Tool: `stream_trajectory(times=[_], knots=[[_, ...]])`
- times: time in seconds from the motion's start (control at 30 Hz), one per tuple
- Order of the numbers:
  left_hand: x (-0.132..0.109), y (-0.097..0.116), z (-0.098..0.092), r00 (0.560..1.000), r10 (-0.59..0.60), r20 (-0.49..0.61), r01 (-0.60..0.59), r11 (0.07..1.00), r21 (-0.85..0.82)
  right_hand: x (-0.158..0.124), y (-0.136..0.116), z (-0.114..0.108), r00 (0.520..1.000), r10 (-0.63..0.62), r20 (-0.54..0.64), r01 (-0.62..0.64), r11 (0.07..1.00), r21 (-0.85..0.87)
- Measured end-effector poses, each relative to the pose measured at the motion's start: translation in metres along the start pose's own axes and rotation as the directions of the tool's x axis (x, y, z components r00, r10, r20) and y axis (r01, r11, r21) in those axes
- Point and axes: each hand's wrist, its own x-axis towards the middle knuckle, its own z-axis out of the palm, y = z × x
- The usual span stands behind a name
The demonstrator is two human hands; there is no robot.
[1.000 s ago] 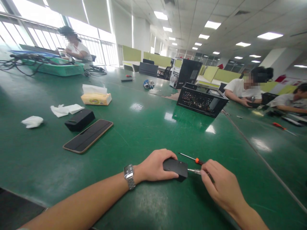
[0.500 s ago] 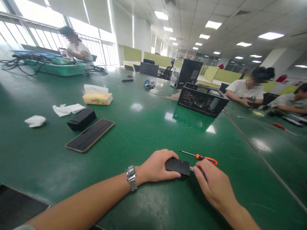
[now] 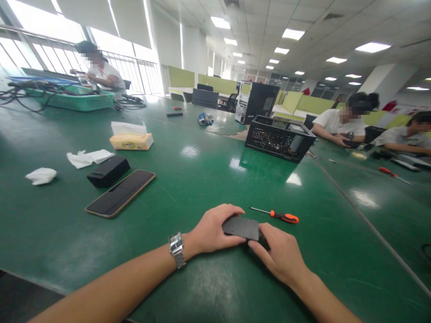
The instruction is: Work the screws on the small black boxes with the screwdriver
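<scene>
A small black rectangular box (image 3: pixel 243 228) lies level just above or on the green table, its flat top facing up. Around its left end my left hand (image 3: pixel 215 229) is closed, thumb along the near side and fingers along the far side. My right hand (image 3: pixel 282 251) is closed at the right end, with the thumb at the near corner and the forefinger at the far one. Whatever sits inside the right hand's grip is hidden. Just beyond the hands lies a screwdriver (image 3: pixel 274 214) with an orange and black handle, its tip pointing left.
On the left are a phone (image 3: pixel 120 194), a black case (image 3: pixel 108 172), crumpled tissues (image 3: pixel 41 176) and a tissue pack (image 3: pixel 131 141). Farther off stand a black computer case (image 3: pixel 279 138) and a green basket (image 3: pixel 84 102) with cables. Several people sit around the table.
The right hand has moved left against the box's end; the small metallic piece seen there before is now out of sight. The box's top has tipped slightly towards me. The view has shifted a little.
</scene>
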Motion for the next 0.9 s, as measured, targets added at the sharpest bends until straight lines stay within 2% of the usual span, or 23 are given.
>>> stream_trajectory(times=[0.1, 0.2, 0.47, 0.63, 0.77, 0.9], knots=[[-0.001, -0.003, -0.001, 0.999, -0.027, 0.027, 0.027, 1.000, -0.011, 0.001, 0.001, -0.006, 0.996, -0.045, -0.072, 0.037, 0.993, -0.109], [-0.001, -0.002, -0.002, 0.999, 0.003, 0.049, -0.003, 1.000, 0.010, 0.003, -0.001, -0.005, 0.994, -0.055, -0.100, 0.037, 0.984, -0.172], [-0.003, -0.002, -0.003, 1.000, 0.009, -0.018, -0.008, 1.000, 0.027, 0.003, -0.014, 0.015, 0.996, 0.005, -0.089, -0.020, 0.985, -0.173], [-0.006, -0.004, -0.003, 0.999, 0.040, -0.037, -0.039, 0.998, 0.041, 0.002, -0.015, 0.009, 0.998, 0.017, -0.059, -0.026, 0.987, -0.160], [-0.009, -0.005, -0.003, 0.998, 0.057, -0.030, -0.056, 0.998, 0.038, 0.004, -0.014, 0.001, 0.998, 0.012, -0.066, -0.027, 0.975, -0.222], [-0.009, -0.004, -0.006, 0.997, 0.071, 0.031, -0.072, 0.997, 0.022, 0.005, -0.012, 0.000, 0.995, -0.001, -0.099, -0.022, 0.972, -0.233]])
